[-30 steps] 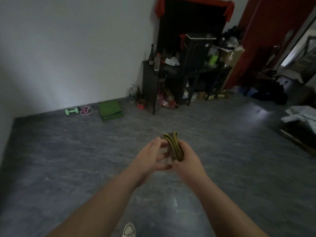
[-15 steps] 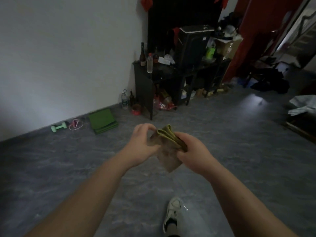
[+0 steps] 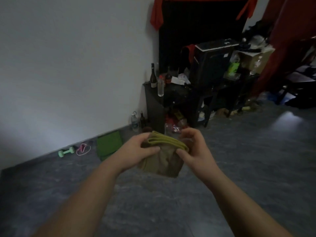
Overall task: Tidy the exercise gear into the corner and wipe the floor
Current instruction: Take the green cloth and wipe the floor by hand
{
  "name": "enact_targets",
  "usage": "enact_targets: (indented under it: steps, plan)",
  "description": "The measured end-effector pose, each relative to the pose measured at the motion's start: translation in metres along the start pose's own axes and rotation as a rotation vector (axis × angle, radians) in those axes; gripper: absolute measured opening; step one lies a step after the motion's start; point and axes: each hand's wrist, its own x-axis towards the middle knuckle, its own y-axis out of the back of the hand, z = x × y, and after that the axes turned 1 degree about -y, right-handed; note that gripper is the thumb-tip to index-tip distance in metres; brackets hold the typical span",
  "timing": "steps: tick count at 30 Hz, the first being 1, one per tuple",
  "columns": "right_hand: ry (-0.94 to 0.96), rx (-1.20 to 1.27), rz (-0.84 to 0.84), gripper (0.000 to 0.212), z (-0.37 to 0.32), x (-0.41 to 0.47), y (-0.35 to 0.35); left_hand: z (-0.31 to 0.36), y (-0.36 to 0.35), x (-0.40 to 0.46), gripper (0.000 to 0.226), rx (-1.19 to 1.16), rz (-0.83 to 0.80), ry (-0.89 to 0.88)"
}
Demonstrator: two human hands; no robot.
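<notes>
A grey floor (image 3: 239,168) fills the lower frame below a white wall (image 3: 68,65). At upper right a dark tabletop (image 3: 177,90) carries bottles, a black box and clutter. Along the wall at left lie a green mat (image 3: 108,145), a pink cord (image 3: 83,149) and a mint dumbbell (image 3: 66,151). At centre, the folded olive cloth (image 3: 162,161) is held above the floor: the left hand (image 3: 136,151) grips its left edge with curled fingers (image 3: 152,149), and the right hand (image 3: 196,149) pinches its right edge.
</notes>
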Motion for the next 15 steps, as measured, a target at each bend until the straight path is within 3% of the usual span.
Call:
enact_targets:
  steps: [3, 6, 8, 11, 15]
  plan:
    - [-0.212, 0.398, 0.010, 0.057, 0.030, 0.058, -0.004, -0.017, 0.016, 0.043, 0.026, -0.222, 0.092, 0.029]
    - [-0.371, 0.450, -0.114, 0.073, 0.054, 0.109, -0.016, -0.045, 0.033, 0.087, 0.030, -0.476, 0.149, 0.098]
    - [-0.432, 0.444, -0.166, 0.060, 0.063, 0.145, -0.027, -0.064, 0.047, 0.119, 0.023, -0.589, 0.174, 0.151]
    - [-0.448, 0.433, -0.075, 0.033, 0.074, 0.208, -0.048, -0.090, 0.069, 0.173, 0.028, -0.651, 0.184, 0.194]
    - [-0.555, 0.488, 0.088, 0.029, 0.087, 0.297, -0.071, -0.119, 0.109, 0.252, 0.035, -0.670, 0.199, 0.248]
